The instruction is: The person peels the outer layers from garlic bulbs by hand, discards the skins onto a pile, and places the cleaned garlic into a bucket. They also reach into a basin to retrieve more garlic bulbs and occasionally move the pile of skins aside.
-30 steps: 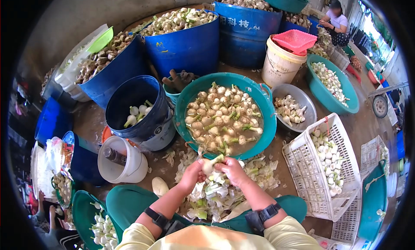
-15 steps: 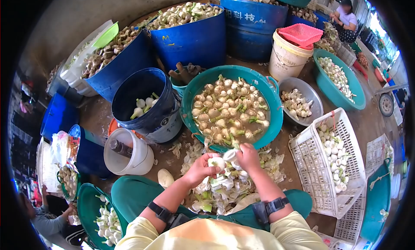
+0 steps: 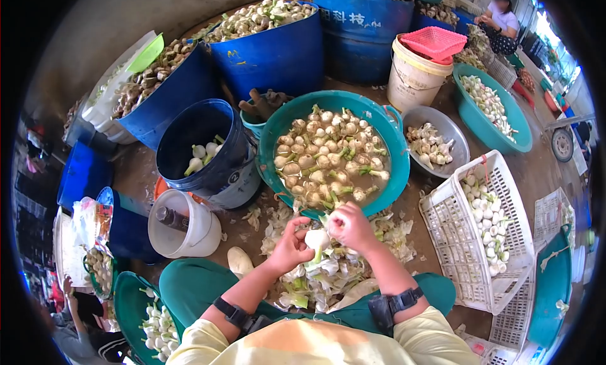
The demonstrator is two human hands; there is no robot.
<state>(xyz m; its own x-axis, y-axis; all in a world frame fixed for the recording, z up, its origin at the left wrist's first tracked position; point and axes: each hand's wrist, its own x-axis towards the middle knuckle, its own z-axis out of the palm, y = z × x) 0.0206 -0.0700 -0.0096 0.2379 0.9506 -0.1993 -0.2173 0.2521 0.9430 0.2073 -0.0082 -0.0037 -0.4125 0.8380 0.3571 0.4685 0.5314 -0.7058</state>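
Note:
A peeled white garlic bulb [image 3: 317, 239] with a short green stem pointing down sits in the fingers of my left hand [image 3: 288, 246]. My right hand [image 3: 351, 228] is closed just to its right, fingers pinched at the bulb's upper edge on what looks like a pale strip of garlic skin, mostly hidden by the fingers. Beneath both hands lies a heap of garlic peelings [image 3: 328, 280]. Right beyond them stands a green basin [image 3: 399, 169] of murky water full of unpeeled garlic bulbs [image 3: 328, 153].
A blue bucket [image 3: 230, 179] with a few peeled bulbs and a white bucket [image 3: 202, 235] stand left. To the right are a metal bowl [image 3: 459, 138] of garlic pieces and a white crate [image 3: 442, 226] of peeled bulbs. A green tub [image 3: 129, 302] of bulbs is lower left. Other people sit nearby.
My right hand has moved slightly up and curled closed, away from a strip of white skin. The bulb has turned in my left hand, its green stem now pointing down. The view has shifted slightly.

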